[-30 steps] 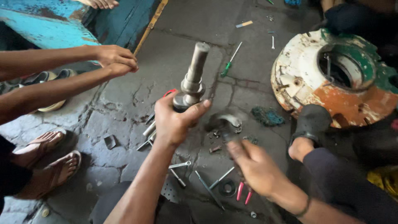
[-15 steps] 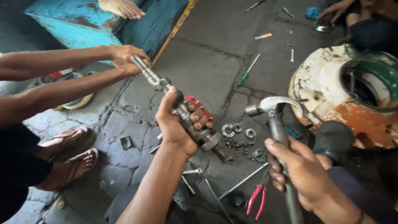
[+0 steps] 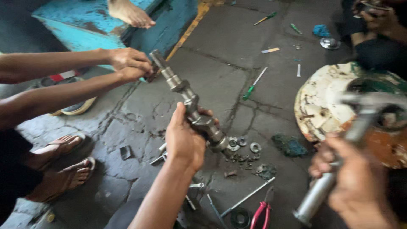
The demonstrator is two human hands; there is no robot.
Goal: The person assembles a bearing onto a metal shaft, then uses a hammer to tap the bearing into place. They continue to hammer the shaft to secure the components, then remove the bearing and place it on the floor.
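Crankshaft [image 3: 190, 106] tilted further in left hand [image 3: 184, 140]; hammer [image 3: 339, 157] raised higher

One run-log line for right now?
left hand: grips metal shaft | right hand: holds hammer | co-worker's hands: at shaft's far end

The crankshaft [image 3: 190, 106] in the left hand [image 3: 184, 140] is bare grey metal, dull and greasy, with brighter machined steps near its lower end. The hammer [image 3: 339, 157] in the right hand [image 3: 356, 186] is all metal, its tubular handle a smooth, faintly shiny steel; the head is blurred. The floor [image 3: 237, 80] is rough, cracked grey concrete, matt and oil-stained. The washers [image 3: 243, 145] on it are pale, slightly glossy metal. The round housing [image 3: 318, 101] is painted metal, its white coat chipped and rusty. The pliers [image 3: 260, 212] have smooth red plastic grips, and the screwdriver [image 3: 253, 85] a green plastic handle.
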